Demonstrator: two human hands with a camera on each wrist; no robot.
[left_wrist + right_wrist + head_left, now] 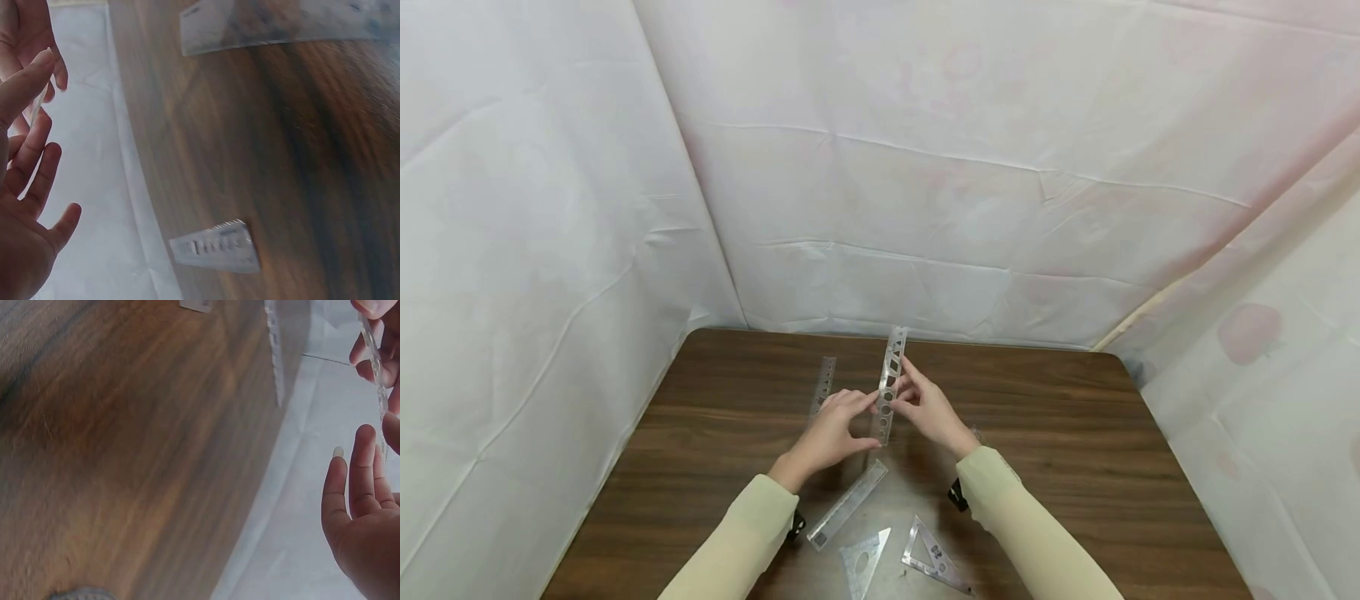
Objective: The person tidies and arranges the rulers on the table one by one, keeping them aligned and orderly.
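Hands meet above the wooden surface [1075, 433] — left hand [835, 429] and right hand [928, 408] both pinch the clear stencil ruler [891, 383], held up and tilted. Second ruler [847, 503] and two set squares [865, 562] lie nearer the person — another ruler [823, 385] lies further back.

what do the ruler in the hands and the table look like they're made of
Ruler: likely clear plastic, glossy; the wall and fingers show through it, with shapes cut out along it. Both hands pinch it, left hand and right hand. Table: dark wood-grain top with a slight sheen, possibly laminate.
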